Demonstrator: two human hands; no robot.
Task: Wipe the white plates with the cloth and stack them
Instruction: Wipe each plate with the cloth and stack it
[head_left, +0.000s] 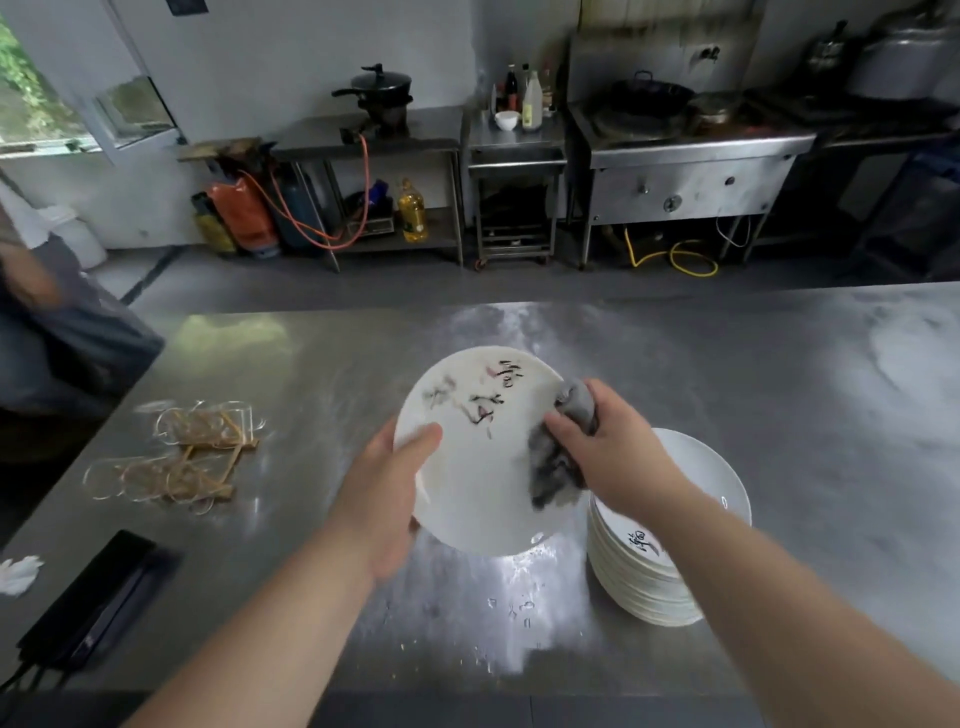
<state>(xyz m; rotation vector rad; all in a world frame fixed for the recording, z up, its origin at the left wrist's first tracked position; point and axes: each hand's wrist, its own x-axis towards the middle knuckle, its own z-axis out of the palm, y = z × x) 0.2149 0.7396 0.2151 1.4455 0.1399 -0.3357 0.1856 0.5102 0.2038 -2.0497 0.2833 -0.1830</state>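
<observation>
White plate (483, 467) above worktop (311, 571): rim pinched at 8 o'clock by left hand (387, 499); right hand (615, 449) clenched round grey cloth (558, 462) at 3 o'clock. Plate stack (644, 582) at 4 o'clock. Likely brittle, slippery; grip rim.

Dim grey daylight enters from the window (31, 88) at far left. Glare patches shine on the steel table (519, 577). Edges bow outward; the person (47, 322) at left is blurred.

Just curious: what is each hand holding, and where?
Left hand grips the white plate by its left rim; right hand clutches the bunched grey cloth against the plate.
</observation>
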